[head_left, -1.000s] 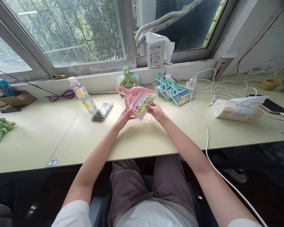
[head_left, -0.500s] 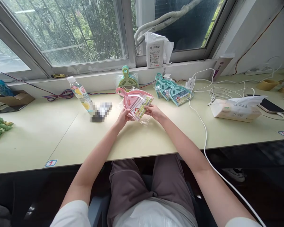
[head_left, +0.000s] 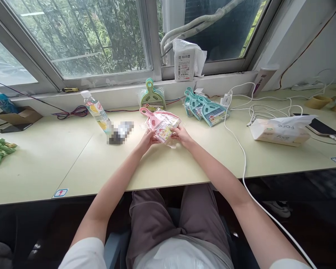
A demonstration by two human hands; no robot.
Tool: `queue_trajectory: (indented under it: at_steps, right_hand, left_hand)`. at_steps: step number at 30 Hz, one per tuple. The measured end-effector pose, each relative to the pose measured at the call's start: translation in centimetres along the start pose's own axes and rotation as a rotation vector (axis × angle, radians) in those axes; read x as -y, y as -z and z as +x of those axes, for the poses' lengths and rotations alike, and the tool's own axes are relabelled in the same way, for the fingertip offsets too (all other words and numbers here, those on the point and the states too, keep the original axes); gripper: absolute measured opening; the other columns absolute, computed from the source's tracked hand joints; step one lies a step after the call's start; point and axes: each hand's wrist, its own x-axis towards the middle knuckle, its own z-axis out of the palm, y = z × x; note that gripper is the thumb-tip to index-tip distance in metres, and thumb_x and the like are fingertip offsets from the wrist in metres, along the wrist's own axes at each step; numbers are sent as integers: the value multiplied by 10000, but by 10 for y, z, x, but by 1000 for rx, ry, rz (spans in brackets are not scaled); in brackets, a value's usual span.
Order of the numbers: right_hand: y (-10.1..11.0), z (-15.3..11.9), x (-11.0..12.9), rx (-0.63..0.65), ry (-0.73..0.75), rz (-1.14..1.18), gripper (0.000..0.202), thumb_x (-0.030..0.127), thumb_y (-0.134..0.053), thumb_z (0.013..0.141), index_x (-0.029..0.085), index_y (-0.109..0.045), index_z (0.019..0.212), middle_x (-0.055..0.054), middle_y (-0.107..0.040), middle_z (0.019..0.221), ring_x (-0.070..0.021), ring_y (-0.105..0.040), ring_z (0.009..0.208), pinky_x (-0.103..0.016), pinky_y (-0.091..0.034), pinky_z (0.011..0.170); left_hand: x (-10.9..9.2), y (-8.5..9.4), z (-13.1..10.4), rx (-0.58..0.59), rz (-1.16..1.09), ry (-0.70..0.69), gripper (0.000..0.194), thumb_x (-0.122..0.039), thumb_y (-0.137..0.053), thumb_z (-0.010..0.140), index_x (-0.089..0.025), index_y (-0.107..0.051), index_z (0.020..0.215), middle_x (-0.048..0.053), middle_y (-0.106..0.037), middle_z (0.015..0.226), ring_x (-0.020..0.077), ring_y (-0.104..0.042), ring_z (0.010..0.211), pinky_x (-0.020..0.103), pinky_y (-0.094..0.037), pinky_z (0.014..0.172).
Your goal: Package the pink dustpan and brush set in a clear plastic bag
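Between my hands is a pink dustpan and brush set (head_left: pixel 161 123) in clear plastic wrap, its handle pointing up and left. My left hand (head_left: pixel 149 139) grips its lower left edge, and my right hand (head_left: pixel 182 136) holds its right edge by the printed card. Behind it, a green dustpan set (head_left: pixel 152 98) leans against the sill. Several teal dustpan sets (head_left: pixel 204 106) in wrap lie overlapping to the right of the pink one.
On the left stand a tilted drink bottle (head_left: pixel 96 110) and a cardboard box (head_left: pixel 24 116). To the right lie a tissue pack (head_left: pixel 281 130), a phone (head_left: pixel 323 126) and a white cable (head_left: pixel 239 145) that crosses the table edge. A white carton (head_left: pixel 184 66) stands on the sill.
The pink dustpan set has been lowered and tipped flatter toward the table, its handle end dropping. Both hands keep their hold. The view has shifted slightly.
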Motion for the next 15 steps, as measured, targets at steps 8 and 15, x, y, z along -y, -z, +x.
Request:
queue_trajectory:
  at_steps: [8, 15]
  right_hand:
    - [-2, -3, -1, -32, 14, -26, 231, 213, -714, 765, 231, -585, 956, 29, -708, 760, -97, -617, 522, -237, -571, 602]
    - [-3, -5, 2, 0, -20, -107, 266, 206, -702, 798, 201, -553, 1019, -1, -722, 808, -85, -624, 530, -188, -538, 533]
  left_hand:
    - [1, 0, -2, 30, 24, -29, 558, -255, -703, 702, -168, -514, 1219, 24, -718, 816, 147, -678, 643, 260, -573, 607]
    - [5, 6, 0, 30, 128, -32, 625, -199, -673, 644, -135, -510, 1244, 39, -717, 846, 152, -672, 611, 287, -580, 591]
